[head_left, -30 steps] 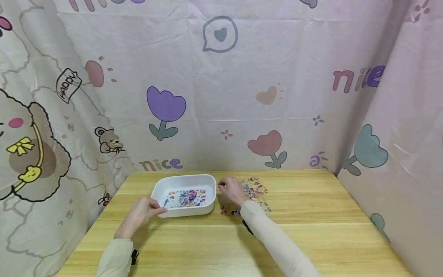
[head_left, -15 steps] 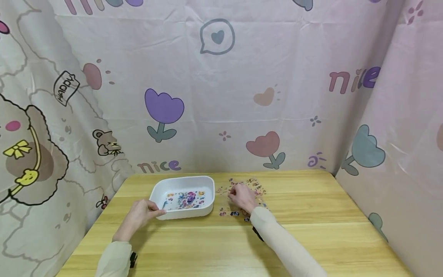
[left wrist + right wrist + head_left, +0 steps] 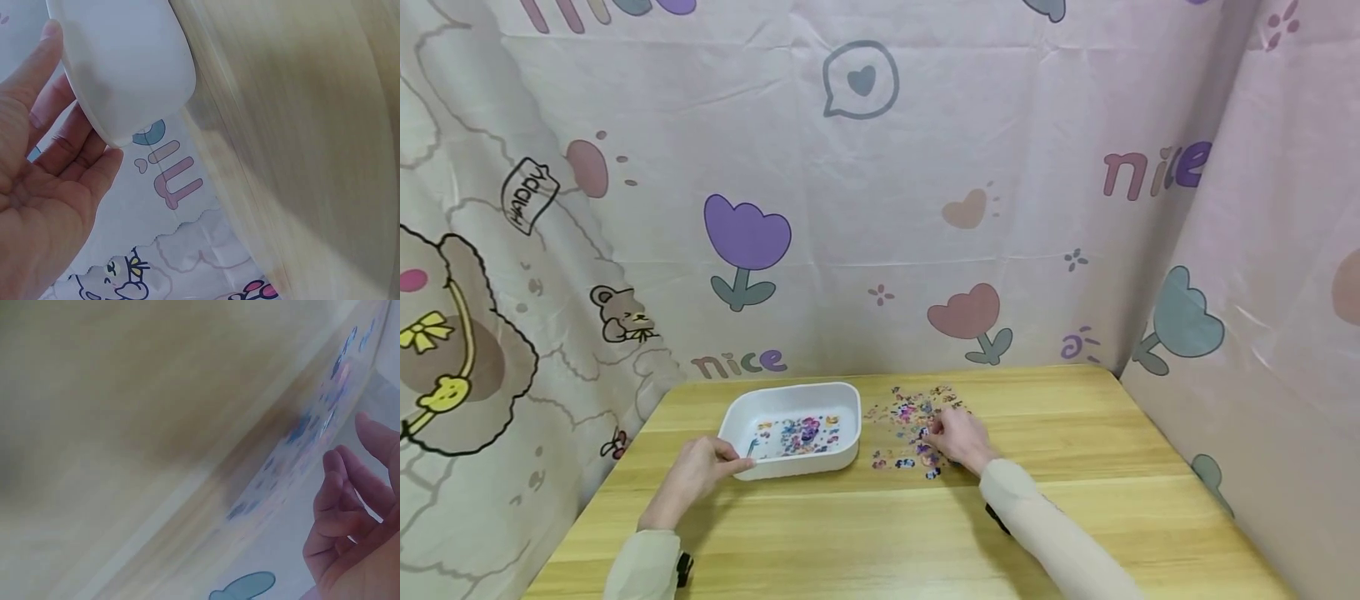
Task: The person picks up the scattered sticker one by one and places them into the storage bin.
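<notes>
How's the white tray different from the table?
The tray is plain white, while the table is yellowish wood with streaks. The tray is much smaller than the table. The tray has raised sides, but the table's top is flat. Both have small colourful bits: some inside the tray, others on the table.

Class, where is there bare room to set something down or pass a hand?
Bare: the right side of the table, bordered by the colourful bits, right sleeve and curtain; also the front middle, between tray, left sleeve and right sleeve. Crowded: around the right hand, among the bits; the narrow tray-to-bits gap; the tray's near left corner, held by the left hand.
</notes>
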A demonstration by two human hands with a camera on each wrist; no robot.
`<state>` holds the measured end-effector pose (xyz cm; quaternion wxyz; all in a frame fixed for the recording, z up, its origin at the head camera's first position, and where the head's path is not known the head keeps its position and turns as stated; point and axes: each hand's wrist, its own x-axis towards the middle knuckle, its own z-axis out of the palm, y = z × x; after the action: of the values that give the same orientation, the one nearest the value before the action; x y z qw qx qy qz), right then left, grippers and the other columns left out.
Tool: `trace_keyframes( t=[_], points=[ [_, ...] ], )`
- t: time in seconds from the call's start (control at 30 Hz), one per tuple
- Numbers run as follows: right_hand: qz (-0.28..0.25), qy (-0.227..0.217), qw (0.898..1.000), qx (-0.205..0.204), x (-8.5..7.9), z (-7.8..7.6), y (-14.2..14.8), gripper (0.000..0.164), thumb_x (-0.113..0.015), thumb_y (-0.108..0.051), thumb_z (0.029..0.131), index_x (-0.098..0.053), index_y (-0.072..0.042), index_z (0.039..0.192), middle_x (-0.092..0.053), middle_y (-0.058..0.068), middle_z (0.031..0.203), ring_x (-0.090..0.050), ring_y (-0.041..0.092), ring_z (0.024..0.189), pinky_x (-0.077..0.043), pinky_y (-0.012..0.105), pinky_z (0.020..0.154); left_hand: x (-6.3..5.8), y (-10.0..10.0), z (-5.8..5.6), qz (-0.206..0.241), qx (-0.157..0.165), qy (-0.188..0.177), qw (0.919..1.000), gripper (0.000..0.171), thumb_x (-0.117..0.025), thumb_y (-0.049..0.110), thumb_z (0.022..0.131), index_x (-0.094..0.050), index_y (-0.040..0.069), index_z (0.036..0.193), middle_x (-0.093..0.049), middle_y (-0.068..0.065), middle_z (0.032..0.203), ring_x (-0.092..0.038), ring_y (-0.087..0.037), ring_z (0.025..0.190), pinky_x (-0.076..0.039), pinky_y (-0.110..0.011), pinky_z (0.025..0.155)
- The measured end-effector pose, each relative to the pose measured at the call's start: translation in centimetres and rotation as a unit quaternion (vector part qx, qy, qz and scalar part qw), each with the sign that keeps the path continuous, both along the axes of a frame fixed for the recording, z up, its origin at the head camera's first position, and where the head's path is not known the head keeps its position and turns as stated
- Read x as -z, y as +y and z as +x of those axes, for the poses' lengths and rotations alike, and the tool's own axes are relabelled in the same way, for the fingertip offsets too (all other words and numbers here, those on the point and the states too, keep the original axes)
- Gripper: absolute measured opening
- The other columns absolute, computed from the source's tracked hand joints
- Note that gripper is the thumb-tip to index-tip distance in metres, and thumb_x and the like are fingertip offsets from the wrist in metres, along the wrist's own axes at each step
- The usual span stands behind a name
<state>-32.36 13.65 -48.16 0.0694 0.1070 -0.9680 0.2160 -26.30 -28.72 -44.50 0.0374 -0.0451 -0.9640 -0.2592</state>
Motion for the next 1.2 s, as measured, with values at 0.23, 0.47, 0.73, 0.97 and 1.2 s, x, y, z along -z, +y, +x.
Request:
trace_keyframes(
  t=[0.23,0.47,0.73,0.97,1.2],
  points=[
    [0.006,-0.015,1.000,0.019,-0.2,1.0,2.7,0.024,-0.079,-0.030,0.082,-0.064,-0.018,0.068,-0.060,-0.006,0.065,-0.048,0.010,0.053,-0.037,0.027,0.048,0.0,-0.1,0.1,-0.003,0.002,0.001,1.0000,0.026,-0.079,0.039,0.080,-0.074,0.014,0.077,-0.066,0.001,0.080,-0.053,-0.014,0.073,-0.045,-0.030,0.064],
    [0.004,-0.034,0.997,0.076,-0.3,1.3,4.8,0.029,-0.078,-0.040,0.082,-0.067,-0.016,0.070,-0.059,-0.004,0.063,-0.047,0.012,0.053,-0.035,0.028,0.048,0.1,-0.5,0.1,0.004,-0.001,-0.002,1.0000,0.028,-0.079,0.041,0.079,-0.075,0.013,0.079,-0.068,0.001,0.079,-0.054,-0.014,0.072,-0.047,-0.030,0.065],
    [0.027,-0.049,0.993,0.105,0.3,2.2,4.3,0.056,-0.077,-0.054,0.078,-0.045,-0.017,0.050,-0.038,-0.007,0.046,-0.030,0.008,0.042,-0.025,0.025,0.041,0.0,-0.5,0.1,0.000,-0.001,-0.003,1.0000,0.028,-0.079,0.041,0.080,-0.075,0.014,0.079,-0.066,0.001,0.078,-0.052,-0.014,0.071,-0.044,-0.029,0.063],
    [0.037,-0.046,0.992,0.111,0.2,2.5,4.2,0.053,-0.083,-0.048,0.072,-0.045,-0.015,0.055,-0.041,-0.004,0.052,-0.036,0.010,0.046,-0.028,0.025,0.043,0.0,-0.2,0.0,0.002,0.001,0.000,1.0000,0.028,-0.078,0.042,0.080,-0.076,0.014,0.080,-0.067,0.001,0.080,-0.053,-0.014,0.072,-0.045,-0.029,0.064],
    [-0.019,-0.088,0.990,0.111,0.2,2.4,4.7,0.053,-0.086,-0.038,0.072,-0.041,-0.016,0.058,-0.035,-0.004,0.054,-0.032,0.011,0.050,-0.026,0.025,0.047,0.1,0.0,-0.1,0.000,-0.002,-0.003,1.0000,0.023,-0.079,0.038,0.080,-0.075,0.016,0.076,-0.065,0.001,0.076,-0.050,-0.015,0.070,-0.042,-0.027,0.062]
  ],
)
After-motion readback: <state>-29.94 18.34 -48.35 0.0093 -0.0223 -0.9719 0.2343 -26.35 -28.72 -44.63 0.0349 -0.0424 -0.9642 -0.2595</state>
